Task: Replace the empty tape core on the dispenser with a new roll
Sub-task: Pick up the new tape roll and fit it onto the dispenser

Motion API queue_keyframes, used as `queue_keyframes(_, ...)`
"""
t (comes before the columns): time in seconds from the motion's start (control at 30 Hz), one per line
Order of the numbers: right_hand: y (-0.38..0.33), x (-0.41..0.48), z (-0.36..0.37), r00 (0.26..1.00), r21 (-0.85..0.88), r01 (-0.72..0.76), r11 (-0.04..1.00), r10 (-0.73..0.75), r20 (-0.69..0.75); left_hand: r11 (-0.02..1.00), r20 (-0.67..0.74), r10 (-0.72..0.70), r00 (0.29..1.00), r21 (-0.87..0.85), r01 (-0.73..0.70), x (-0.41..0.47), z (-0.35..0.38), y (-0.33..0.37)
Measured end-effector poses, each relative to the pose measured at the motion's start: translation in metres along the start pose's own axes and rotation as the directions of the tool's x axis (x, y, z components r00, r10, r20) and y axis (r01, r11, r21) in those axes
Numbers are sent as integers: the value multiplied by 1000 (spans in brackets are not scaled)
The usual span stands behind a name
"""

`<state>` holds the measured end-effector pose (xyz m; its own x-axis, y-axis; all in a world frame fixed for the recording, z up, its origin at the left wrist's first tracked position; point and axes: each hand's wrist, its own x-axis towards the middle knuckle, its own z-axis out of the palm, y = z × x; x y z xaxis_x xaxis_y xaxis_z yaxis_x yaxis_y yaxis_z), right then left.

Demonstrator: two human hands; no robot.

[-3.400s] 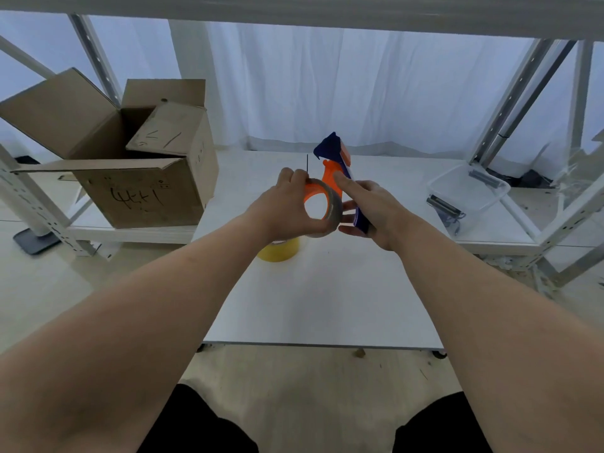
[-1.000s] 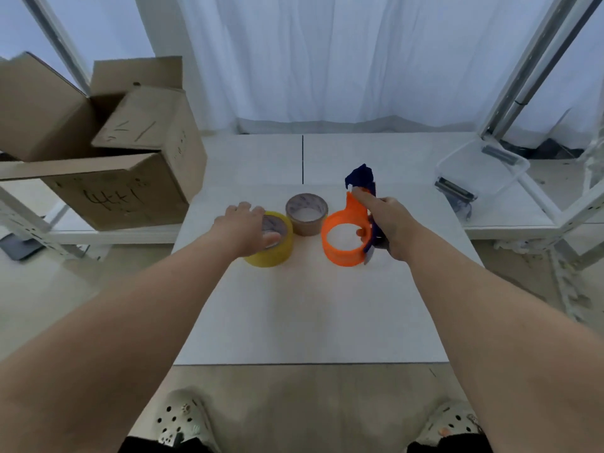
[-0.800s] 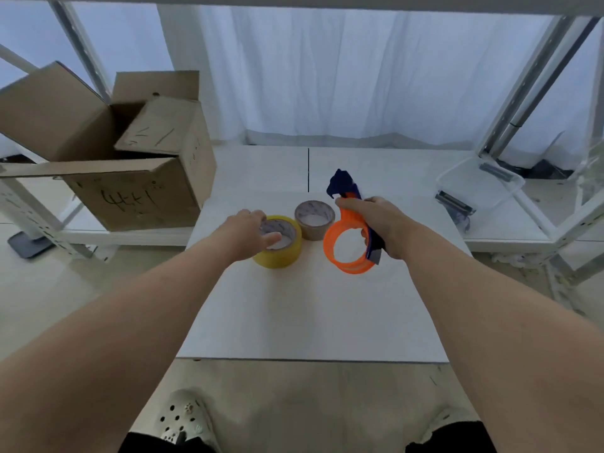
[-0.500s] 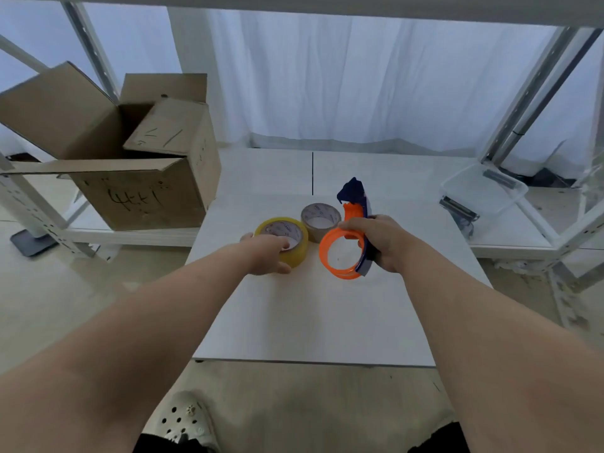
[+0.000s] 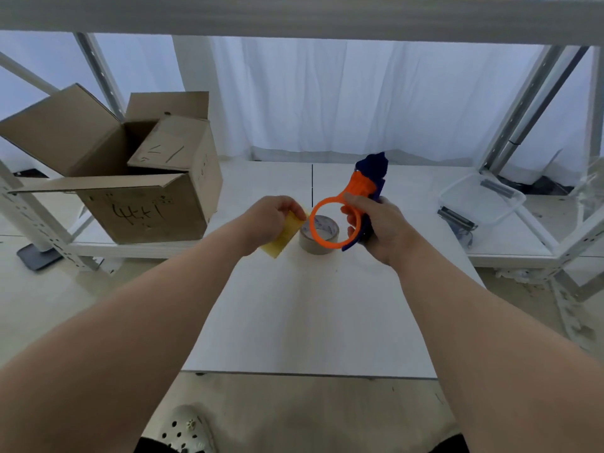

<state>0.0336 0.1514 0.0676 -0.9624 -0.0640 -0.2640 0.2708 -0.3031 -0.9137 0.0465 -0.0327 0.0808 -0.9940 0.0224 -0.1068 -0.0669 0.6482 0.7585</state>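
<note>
Left hand (image 5: 271,220) gripping yellow roll (image 5: 286,235), right hand (image 5: 376,225) gripping dispenser (image 5: 354,204)

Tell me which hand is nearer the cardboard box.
Left. The left hand, holding the yellow roll, is right of the box; the right hand, holding the dispenser, is farther right.

A single wide-angle camera, worn on the person's head, looks forward and down along both forearms. The left hand (image 5: 271,220) and right hand (image 5: 376,223) sit close, near mid-frame, above the white table (image 5: 310,322). The wide field takes in a cardboard box (image 5: 140,207) at left, a clear tub (image 5: 480,204) at right, the curtain (image 5: 343,99) behind, a shelf beam (image 5: 294,18) overhead and a shoe (image 5: 186,429) at the bottom edge.
</note>
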Motion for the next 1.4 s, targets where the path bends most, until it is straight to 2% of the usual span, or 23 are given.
queue_keyframes(0.13, -4, -6, -2, 1000, -43, 11, 999, -11, 10, 992, 89, -88, 992, -83, 95, -14, -8, 15)
queue_keyframes(0.2, -5, -9, -1, 1000, -48, 15, 999, -14, 9, 999, 110, -53, 992, -1, 53, -19, -7, 23)
queue_keyframes(0.3, -10, -12, 1, 999, -63, 31, 998, -30, 15, 986, 9, 59, 998, 156, -60, -15, 1, 26)
queue_keyframes(0.37, -11, -11, 0, 999, -98, 36, 995, -33, 34, 971, -124, 115, 986, 222, -85, -9, 3, 23)
queue_keyframes(0.47, -10, -12, -4, 996, -289, -9, 957, 35, 85, 923, -272, 183, 945, 379, -69, -6, 3, 14)
queue_keyframes(0.53, -8, -17, -6, 988, -476, -36, 878, 103, 115, 872, -257, 247, 934, 479, -99, -8, 2, 6)
queue_keyframes(0.6, -7, -20, -5, 987, -536, -34, 843, 114, 117, 842, -230, 281, 932, 525, -124, -10, 0, 0)
queue_keyframes(0.73, -11, -14, -4, 998, -303, 31, 952, -10, 68, 804, -234, 357, 904, 570, -170, -13, 2, 4)
queue_keyframes(0.8, -13, -13, -4, 997, -229, 73, 971, -62, 51, 799, -242, 378, 894, 572, -183, -15, 3, 9)
queue_keyframes(1.0, -11, -12, -10, 995, -224, 105, 969, -101, 26, 804, -164, 355, 920, 556, -211, -14, 6, 6)
queue_keyframes(1.1, -10, -9, -18, 989, -237, 112, 965, -131, -65, 864, -183, 330, 926, 453, -219, -13, 3, 4)
queue_keyframes(1.2, -7, -7, -25, 980, -229, 111, 967, -144, -135, 892, -226, 394, 891, 328, -311, -17, -3, 9)
queue_keyframes(1.27, -7, -7, -26, 977, -191, 114, 975, -144, -156, 863, -236, 480, 845, 302, -406, -23, -7, 14)
queue_keyframes(1.4, -6, -4, -21, 971, -128, 129, 983, -151, -183, 741, -114, 608, 786, 438, -510, -33, -2, 21)
